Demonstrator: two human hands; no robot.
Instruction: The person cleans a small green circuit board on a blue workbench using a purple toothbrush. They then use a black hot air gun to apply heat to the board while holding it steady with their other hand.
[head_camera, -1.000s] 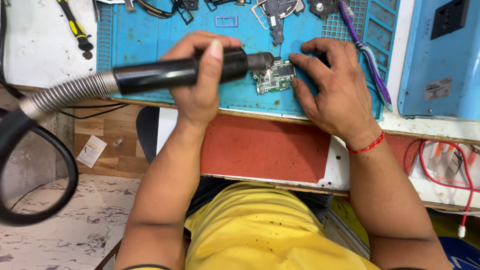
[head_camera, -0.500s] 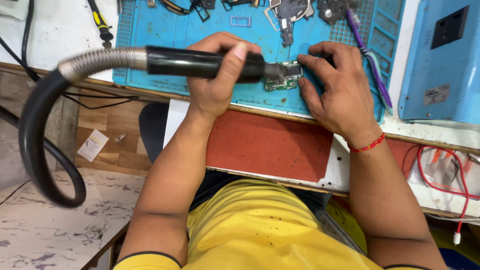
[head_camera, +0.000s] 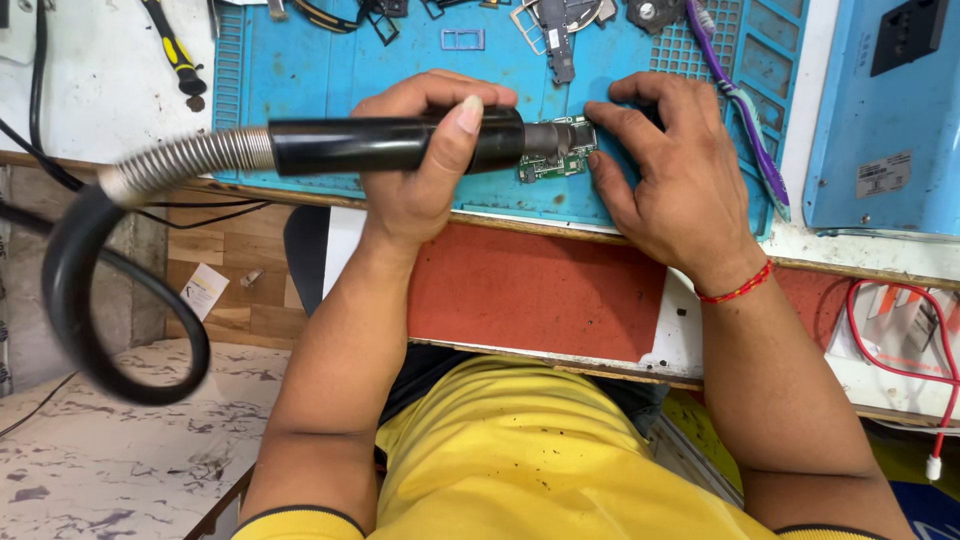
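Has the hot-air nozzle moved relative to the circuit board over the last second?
Yes. The nozzle now overlaps the green circuit board's top-left edge, further over it than before; the left hand grips the handle.

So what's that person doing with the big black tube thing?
A person in a yellow shirt sits at a workbench. Their left hand grips a black hot-air tool with a springy hose, its metal tip pointed at a small green circuit board. Their right hand presses on the board's edge, keeping it flat on the blue work mat. Small phone parts, a purple toothbrush and a yellow-handled screwdriver lie farther back.
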